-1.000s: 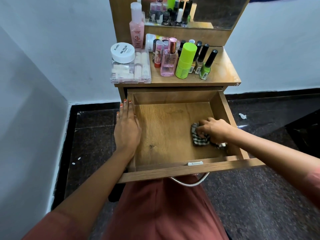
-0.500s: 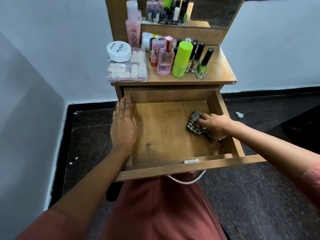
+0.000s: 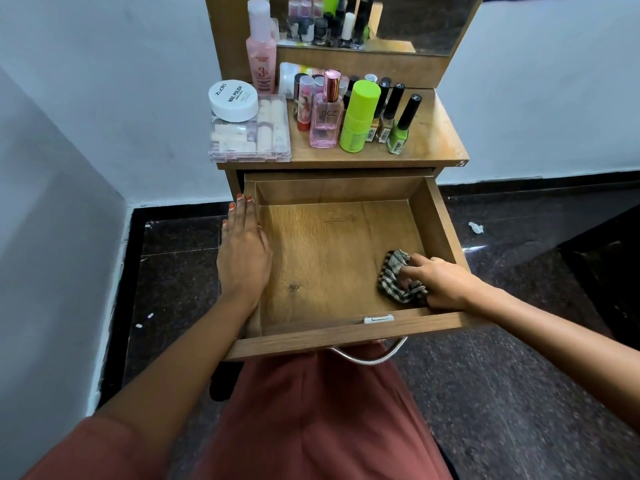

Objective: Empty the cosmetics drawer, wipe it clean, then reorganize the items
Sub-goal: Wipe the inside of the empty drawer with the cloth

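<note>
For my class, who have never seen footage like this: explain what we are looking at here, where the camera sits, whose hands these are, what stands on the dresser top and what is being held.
There is no machine here. A person wears a wide-angle camera on the head, so the one picture looks forward and down at their own two bare hands. The left hand lies flat along the left wall of an open wooden drawer, steadying it. The right hand presses a checked cloth onto the drawer floor near the front right corner; the drawer holds nothing else. On the dresser top stand the cosmetics: a white nail polish jar on a clear case, a tall pink bottle, a pink perfume bottle, a lime green bottle and several nail polishes. A mirror stands behind them.
</note>
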A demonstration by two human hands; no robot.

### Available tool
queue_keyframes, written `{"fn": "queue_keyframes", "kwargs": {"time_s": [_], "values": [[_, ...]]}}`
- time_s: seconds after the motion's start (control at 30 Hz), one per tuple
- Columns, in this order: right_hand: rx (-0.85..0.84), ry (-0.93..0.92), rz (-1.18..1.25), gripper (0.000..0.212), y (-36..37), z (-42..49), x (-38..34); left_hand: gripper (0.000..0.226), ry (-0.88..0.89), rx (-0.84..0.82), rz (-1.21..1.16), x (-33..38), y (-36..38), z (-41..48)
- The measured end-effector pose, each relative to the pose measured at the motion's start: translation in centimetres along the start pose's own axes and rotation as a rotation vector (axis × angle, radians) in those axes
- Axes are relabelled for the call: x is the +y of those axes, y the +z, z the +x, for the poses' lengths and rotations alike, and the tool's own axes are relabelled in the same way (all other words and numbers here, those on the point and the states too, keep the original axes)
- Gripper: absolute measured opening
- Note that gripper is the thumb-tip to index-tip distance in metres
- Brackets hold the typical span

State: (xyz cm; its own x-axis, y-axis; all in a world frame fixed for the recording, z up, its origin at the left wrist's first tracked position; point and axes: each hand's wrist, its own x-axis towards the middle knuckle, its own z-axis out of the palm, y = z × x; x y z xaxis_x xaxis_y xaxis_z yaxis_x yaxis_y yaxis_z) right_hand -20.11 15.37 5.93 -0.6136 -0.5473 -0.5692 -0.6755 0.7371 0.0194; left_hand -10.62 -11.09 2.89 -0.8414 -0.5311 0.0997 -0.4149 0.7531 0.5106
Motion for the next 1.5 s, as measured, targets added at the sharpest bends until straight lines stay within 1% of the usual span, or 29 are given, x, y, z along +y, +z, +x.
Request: {"fn": "queue_keyframes", "kwargs": {"time_s": [0.07,0.27,0.4,0.5,0.6,0.77,0.87,0.97,1.13,1.23,1.3,1.5], "values": [[0.037,-0.027,0.081,0.043,0.2,0.2,-0.2,0.048,-0.008,0.002,0.001,-0.1,0.0,0.0],[0.081,-0.138,0.316,0.034,0.1,1.5,-2.4,0.047,-0.001,0.005,0.006,0.2,0.1,-0.1],[0.111,-0.202,0.374,0.03,0.2,2.7,-5.2,0.047,0.005,0.01,0.017,-0.2,0.0,0.0],[0.098,-0.202,0.358,0.036,0.2,2.6,-5.0,0.047,0.01,0.013,0.015,-0.1,-0.1,0.0],[0.041,-0.17,0.323,0.038,0.5,2.2,-3.2,0.047,0.013,0.013,0.008,0.0,-0.1,-0.1],[-0.097,-0.039,0.123,0.044,0.1,0.8,0.4,0.047,0.013,0.008,0.015,-0.2,-0.1,-0.2],[-0.123,-0.01,0.032,0.051,0.0,0.3,0.4,0.047,0.015,0.007,0.009,-0.1,0.1,-0.3],[-0.085,-0.032,-0.062,0.055,-0.1,0.5,-0.2,0.046,0.008,0.009,0.003,0.0,0.2,-0.4],[0.006,-0.06,-0.137,0.051,-0.7,0.9,0.0,0.046,0.012,0.022,0.001,0.0,0.0,-0.2],[0.045,-0.05,-0.181,0.059,-1.6,1.7,0.2,0.046,0.006,0.016,-0.002,0.0,0.0,-0.1],[0.077,-0.035,-0.195,0.063,-2.4,2.7,0.6,0.046,0.002,0.016,-0.003,0.1,0.0,-0.1],[0.14,-0.033,-0.194,0.062,-3.8,4.9,1.0,0.047,0.002,0.009,0.018,-0.2,0.1,-0.1]]}}
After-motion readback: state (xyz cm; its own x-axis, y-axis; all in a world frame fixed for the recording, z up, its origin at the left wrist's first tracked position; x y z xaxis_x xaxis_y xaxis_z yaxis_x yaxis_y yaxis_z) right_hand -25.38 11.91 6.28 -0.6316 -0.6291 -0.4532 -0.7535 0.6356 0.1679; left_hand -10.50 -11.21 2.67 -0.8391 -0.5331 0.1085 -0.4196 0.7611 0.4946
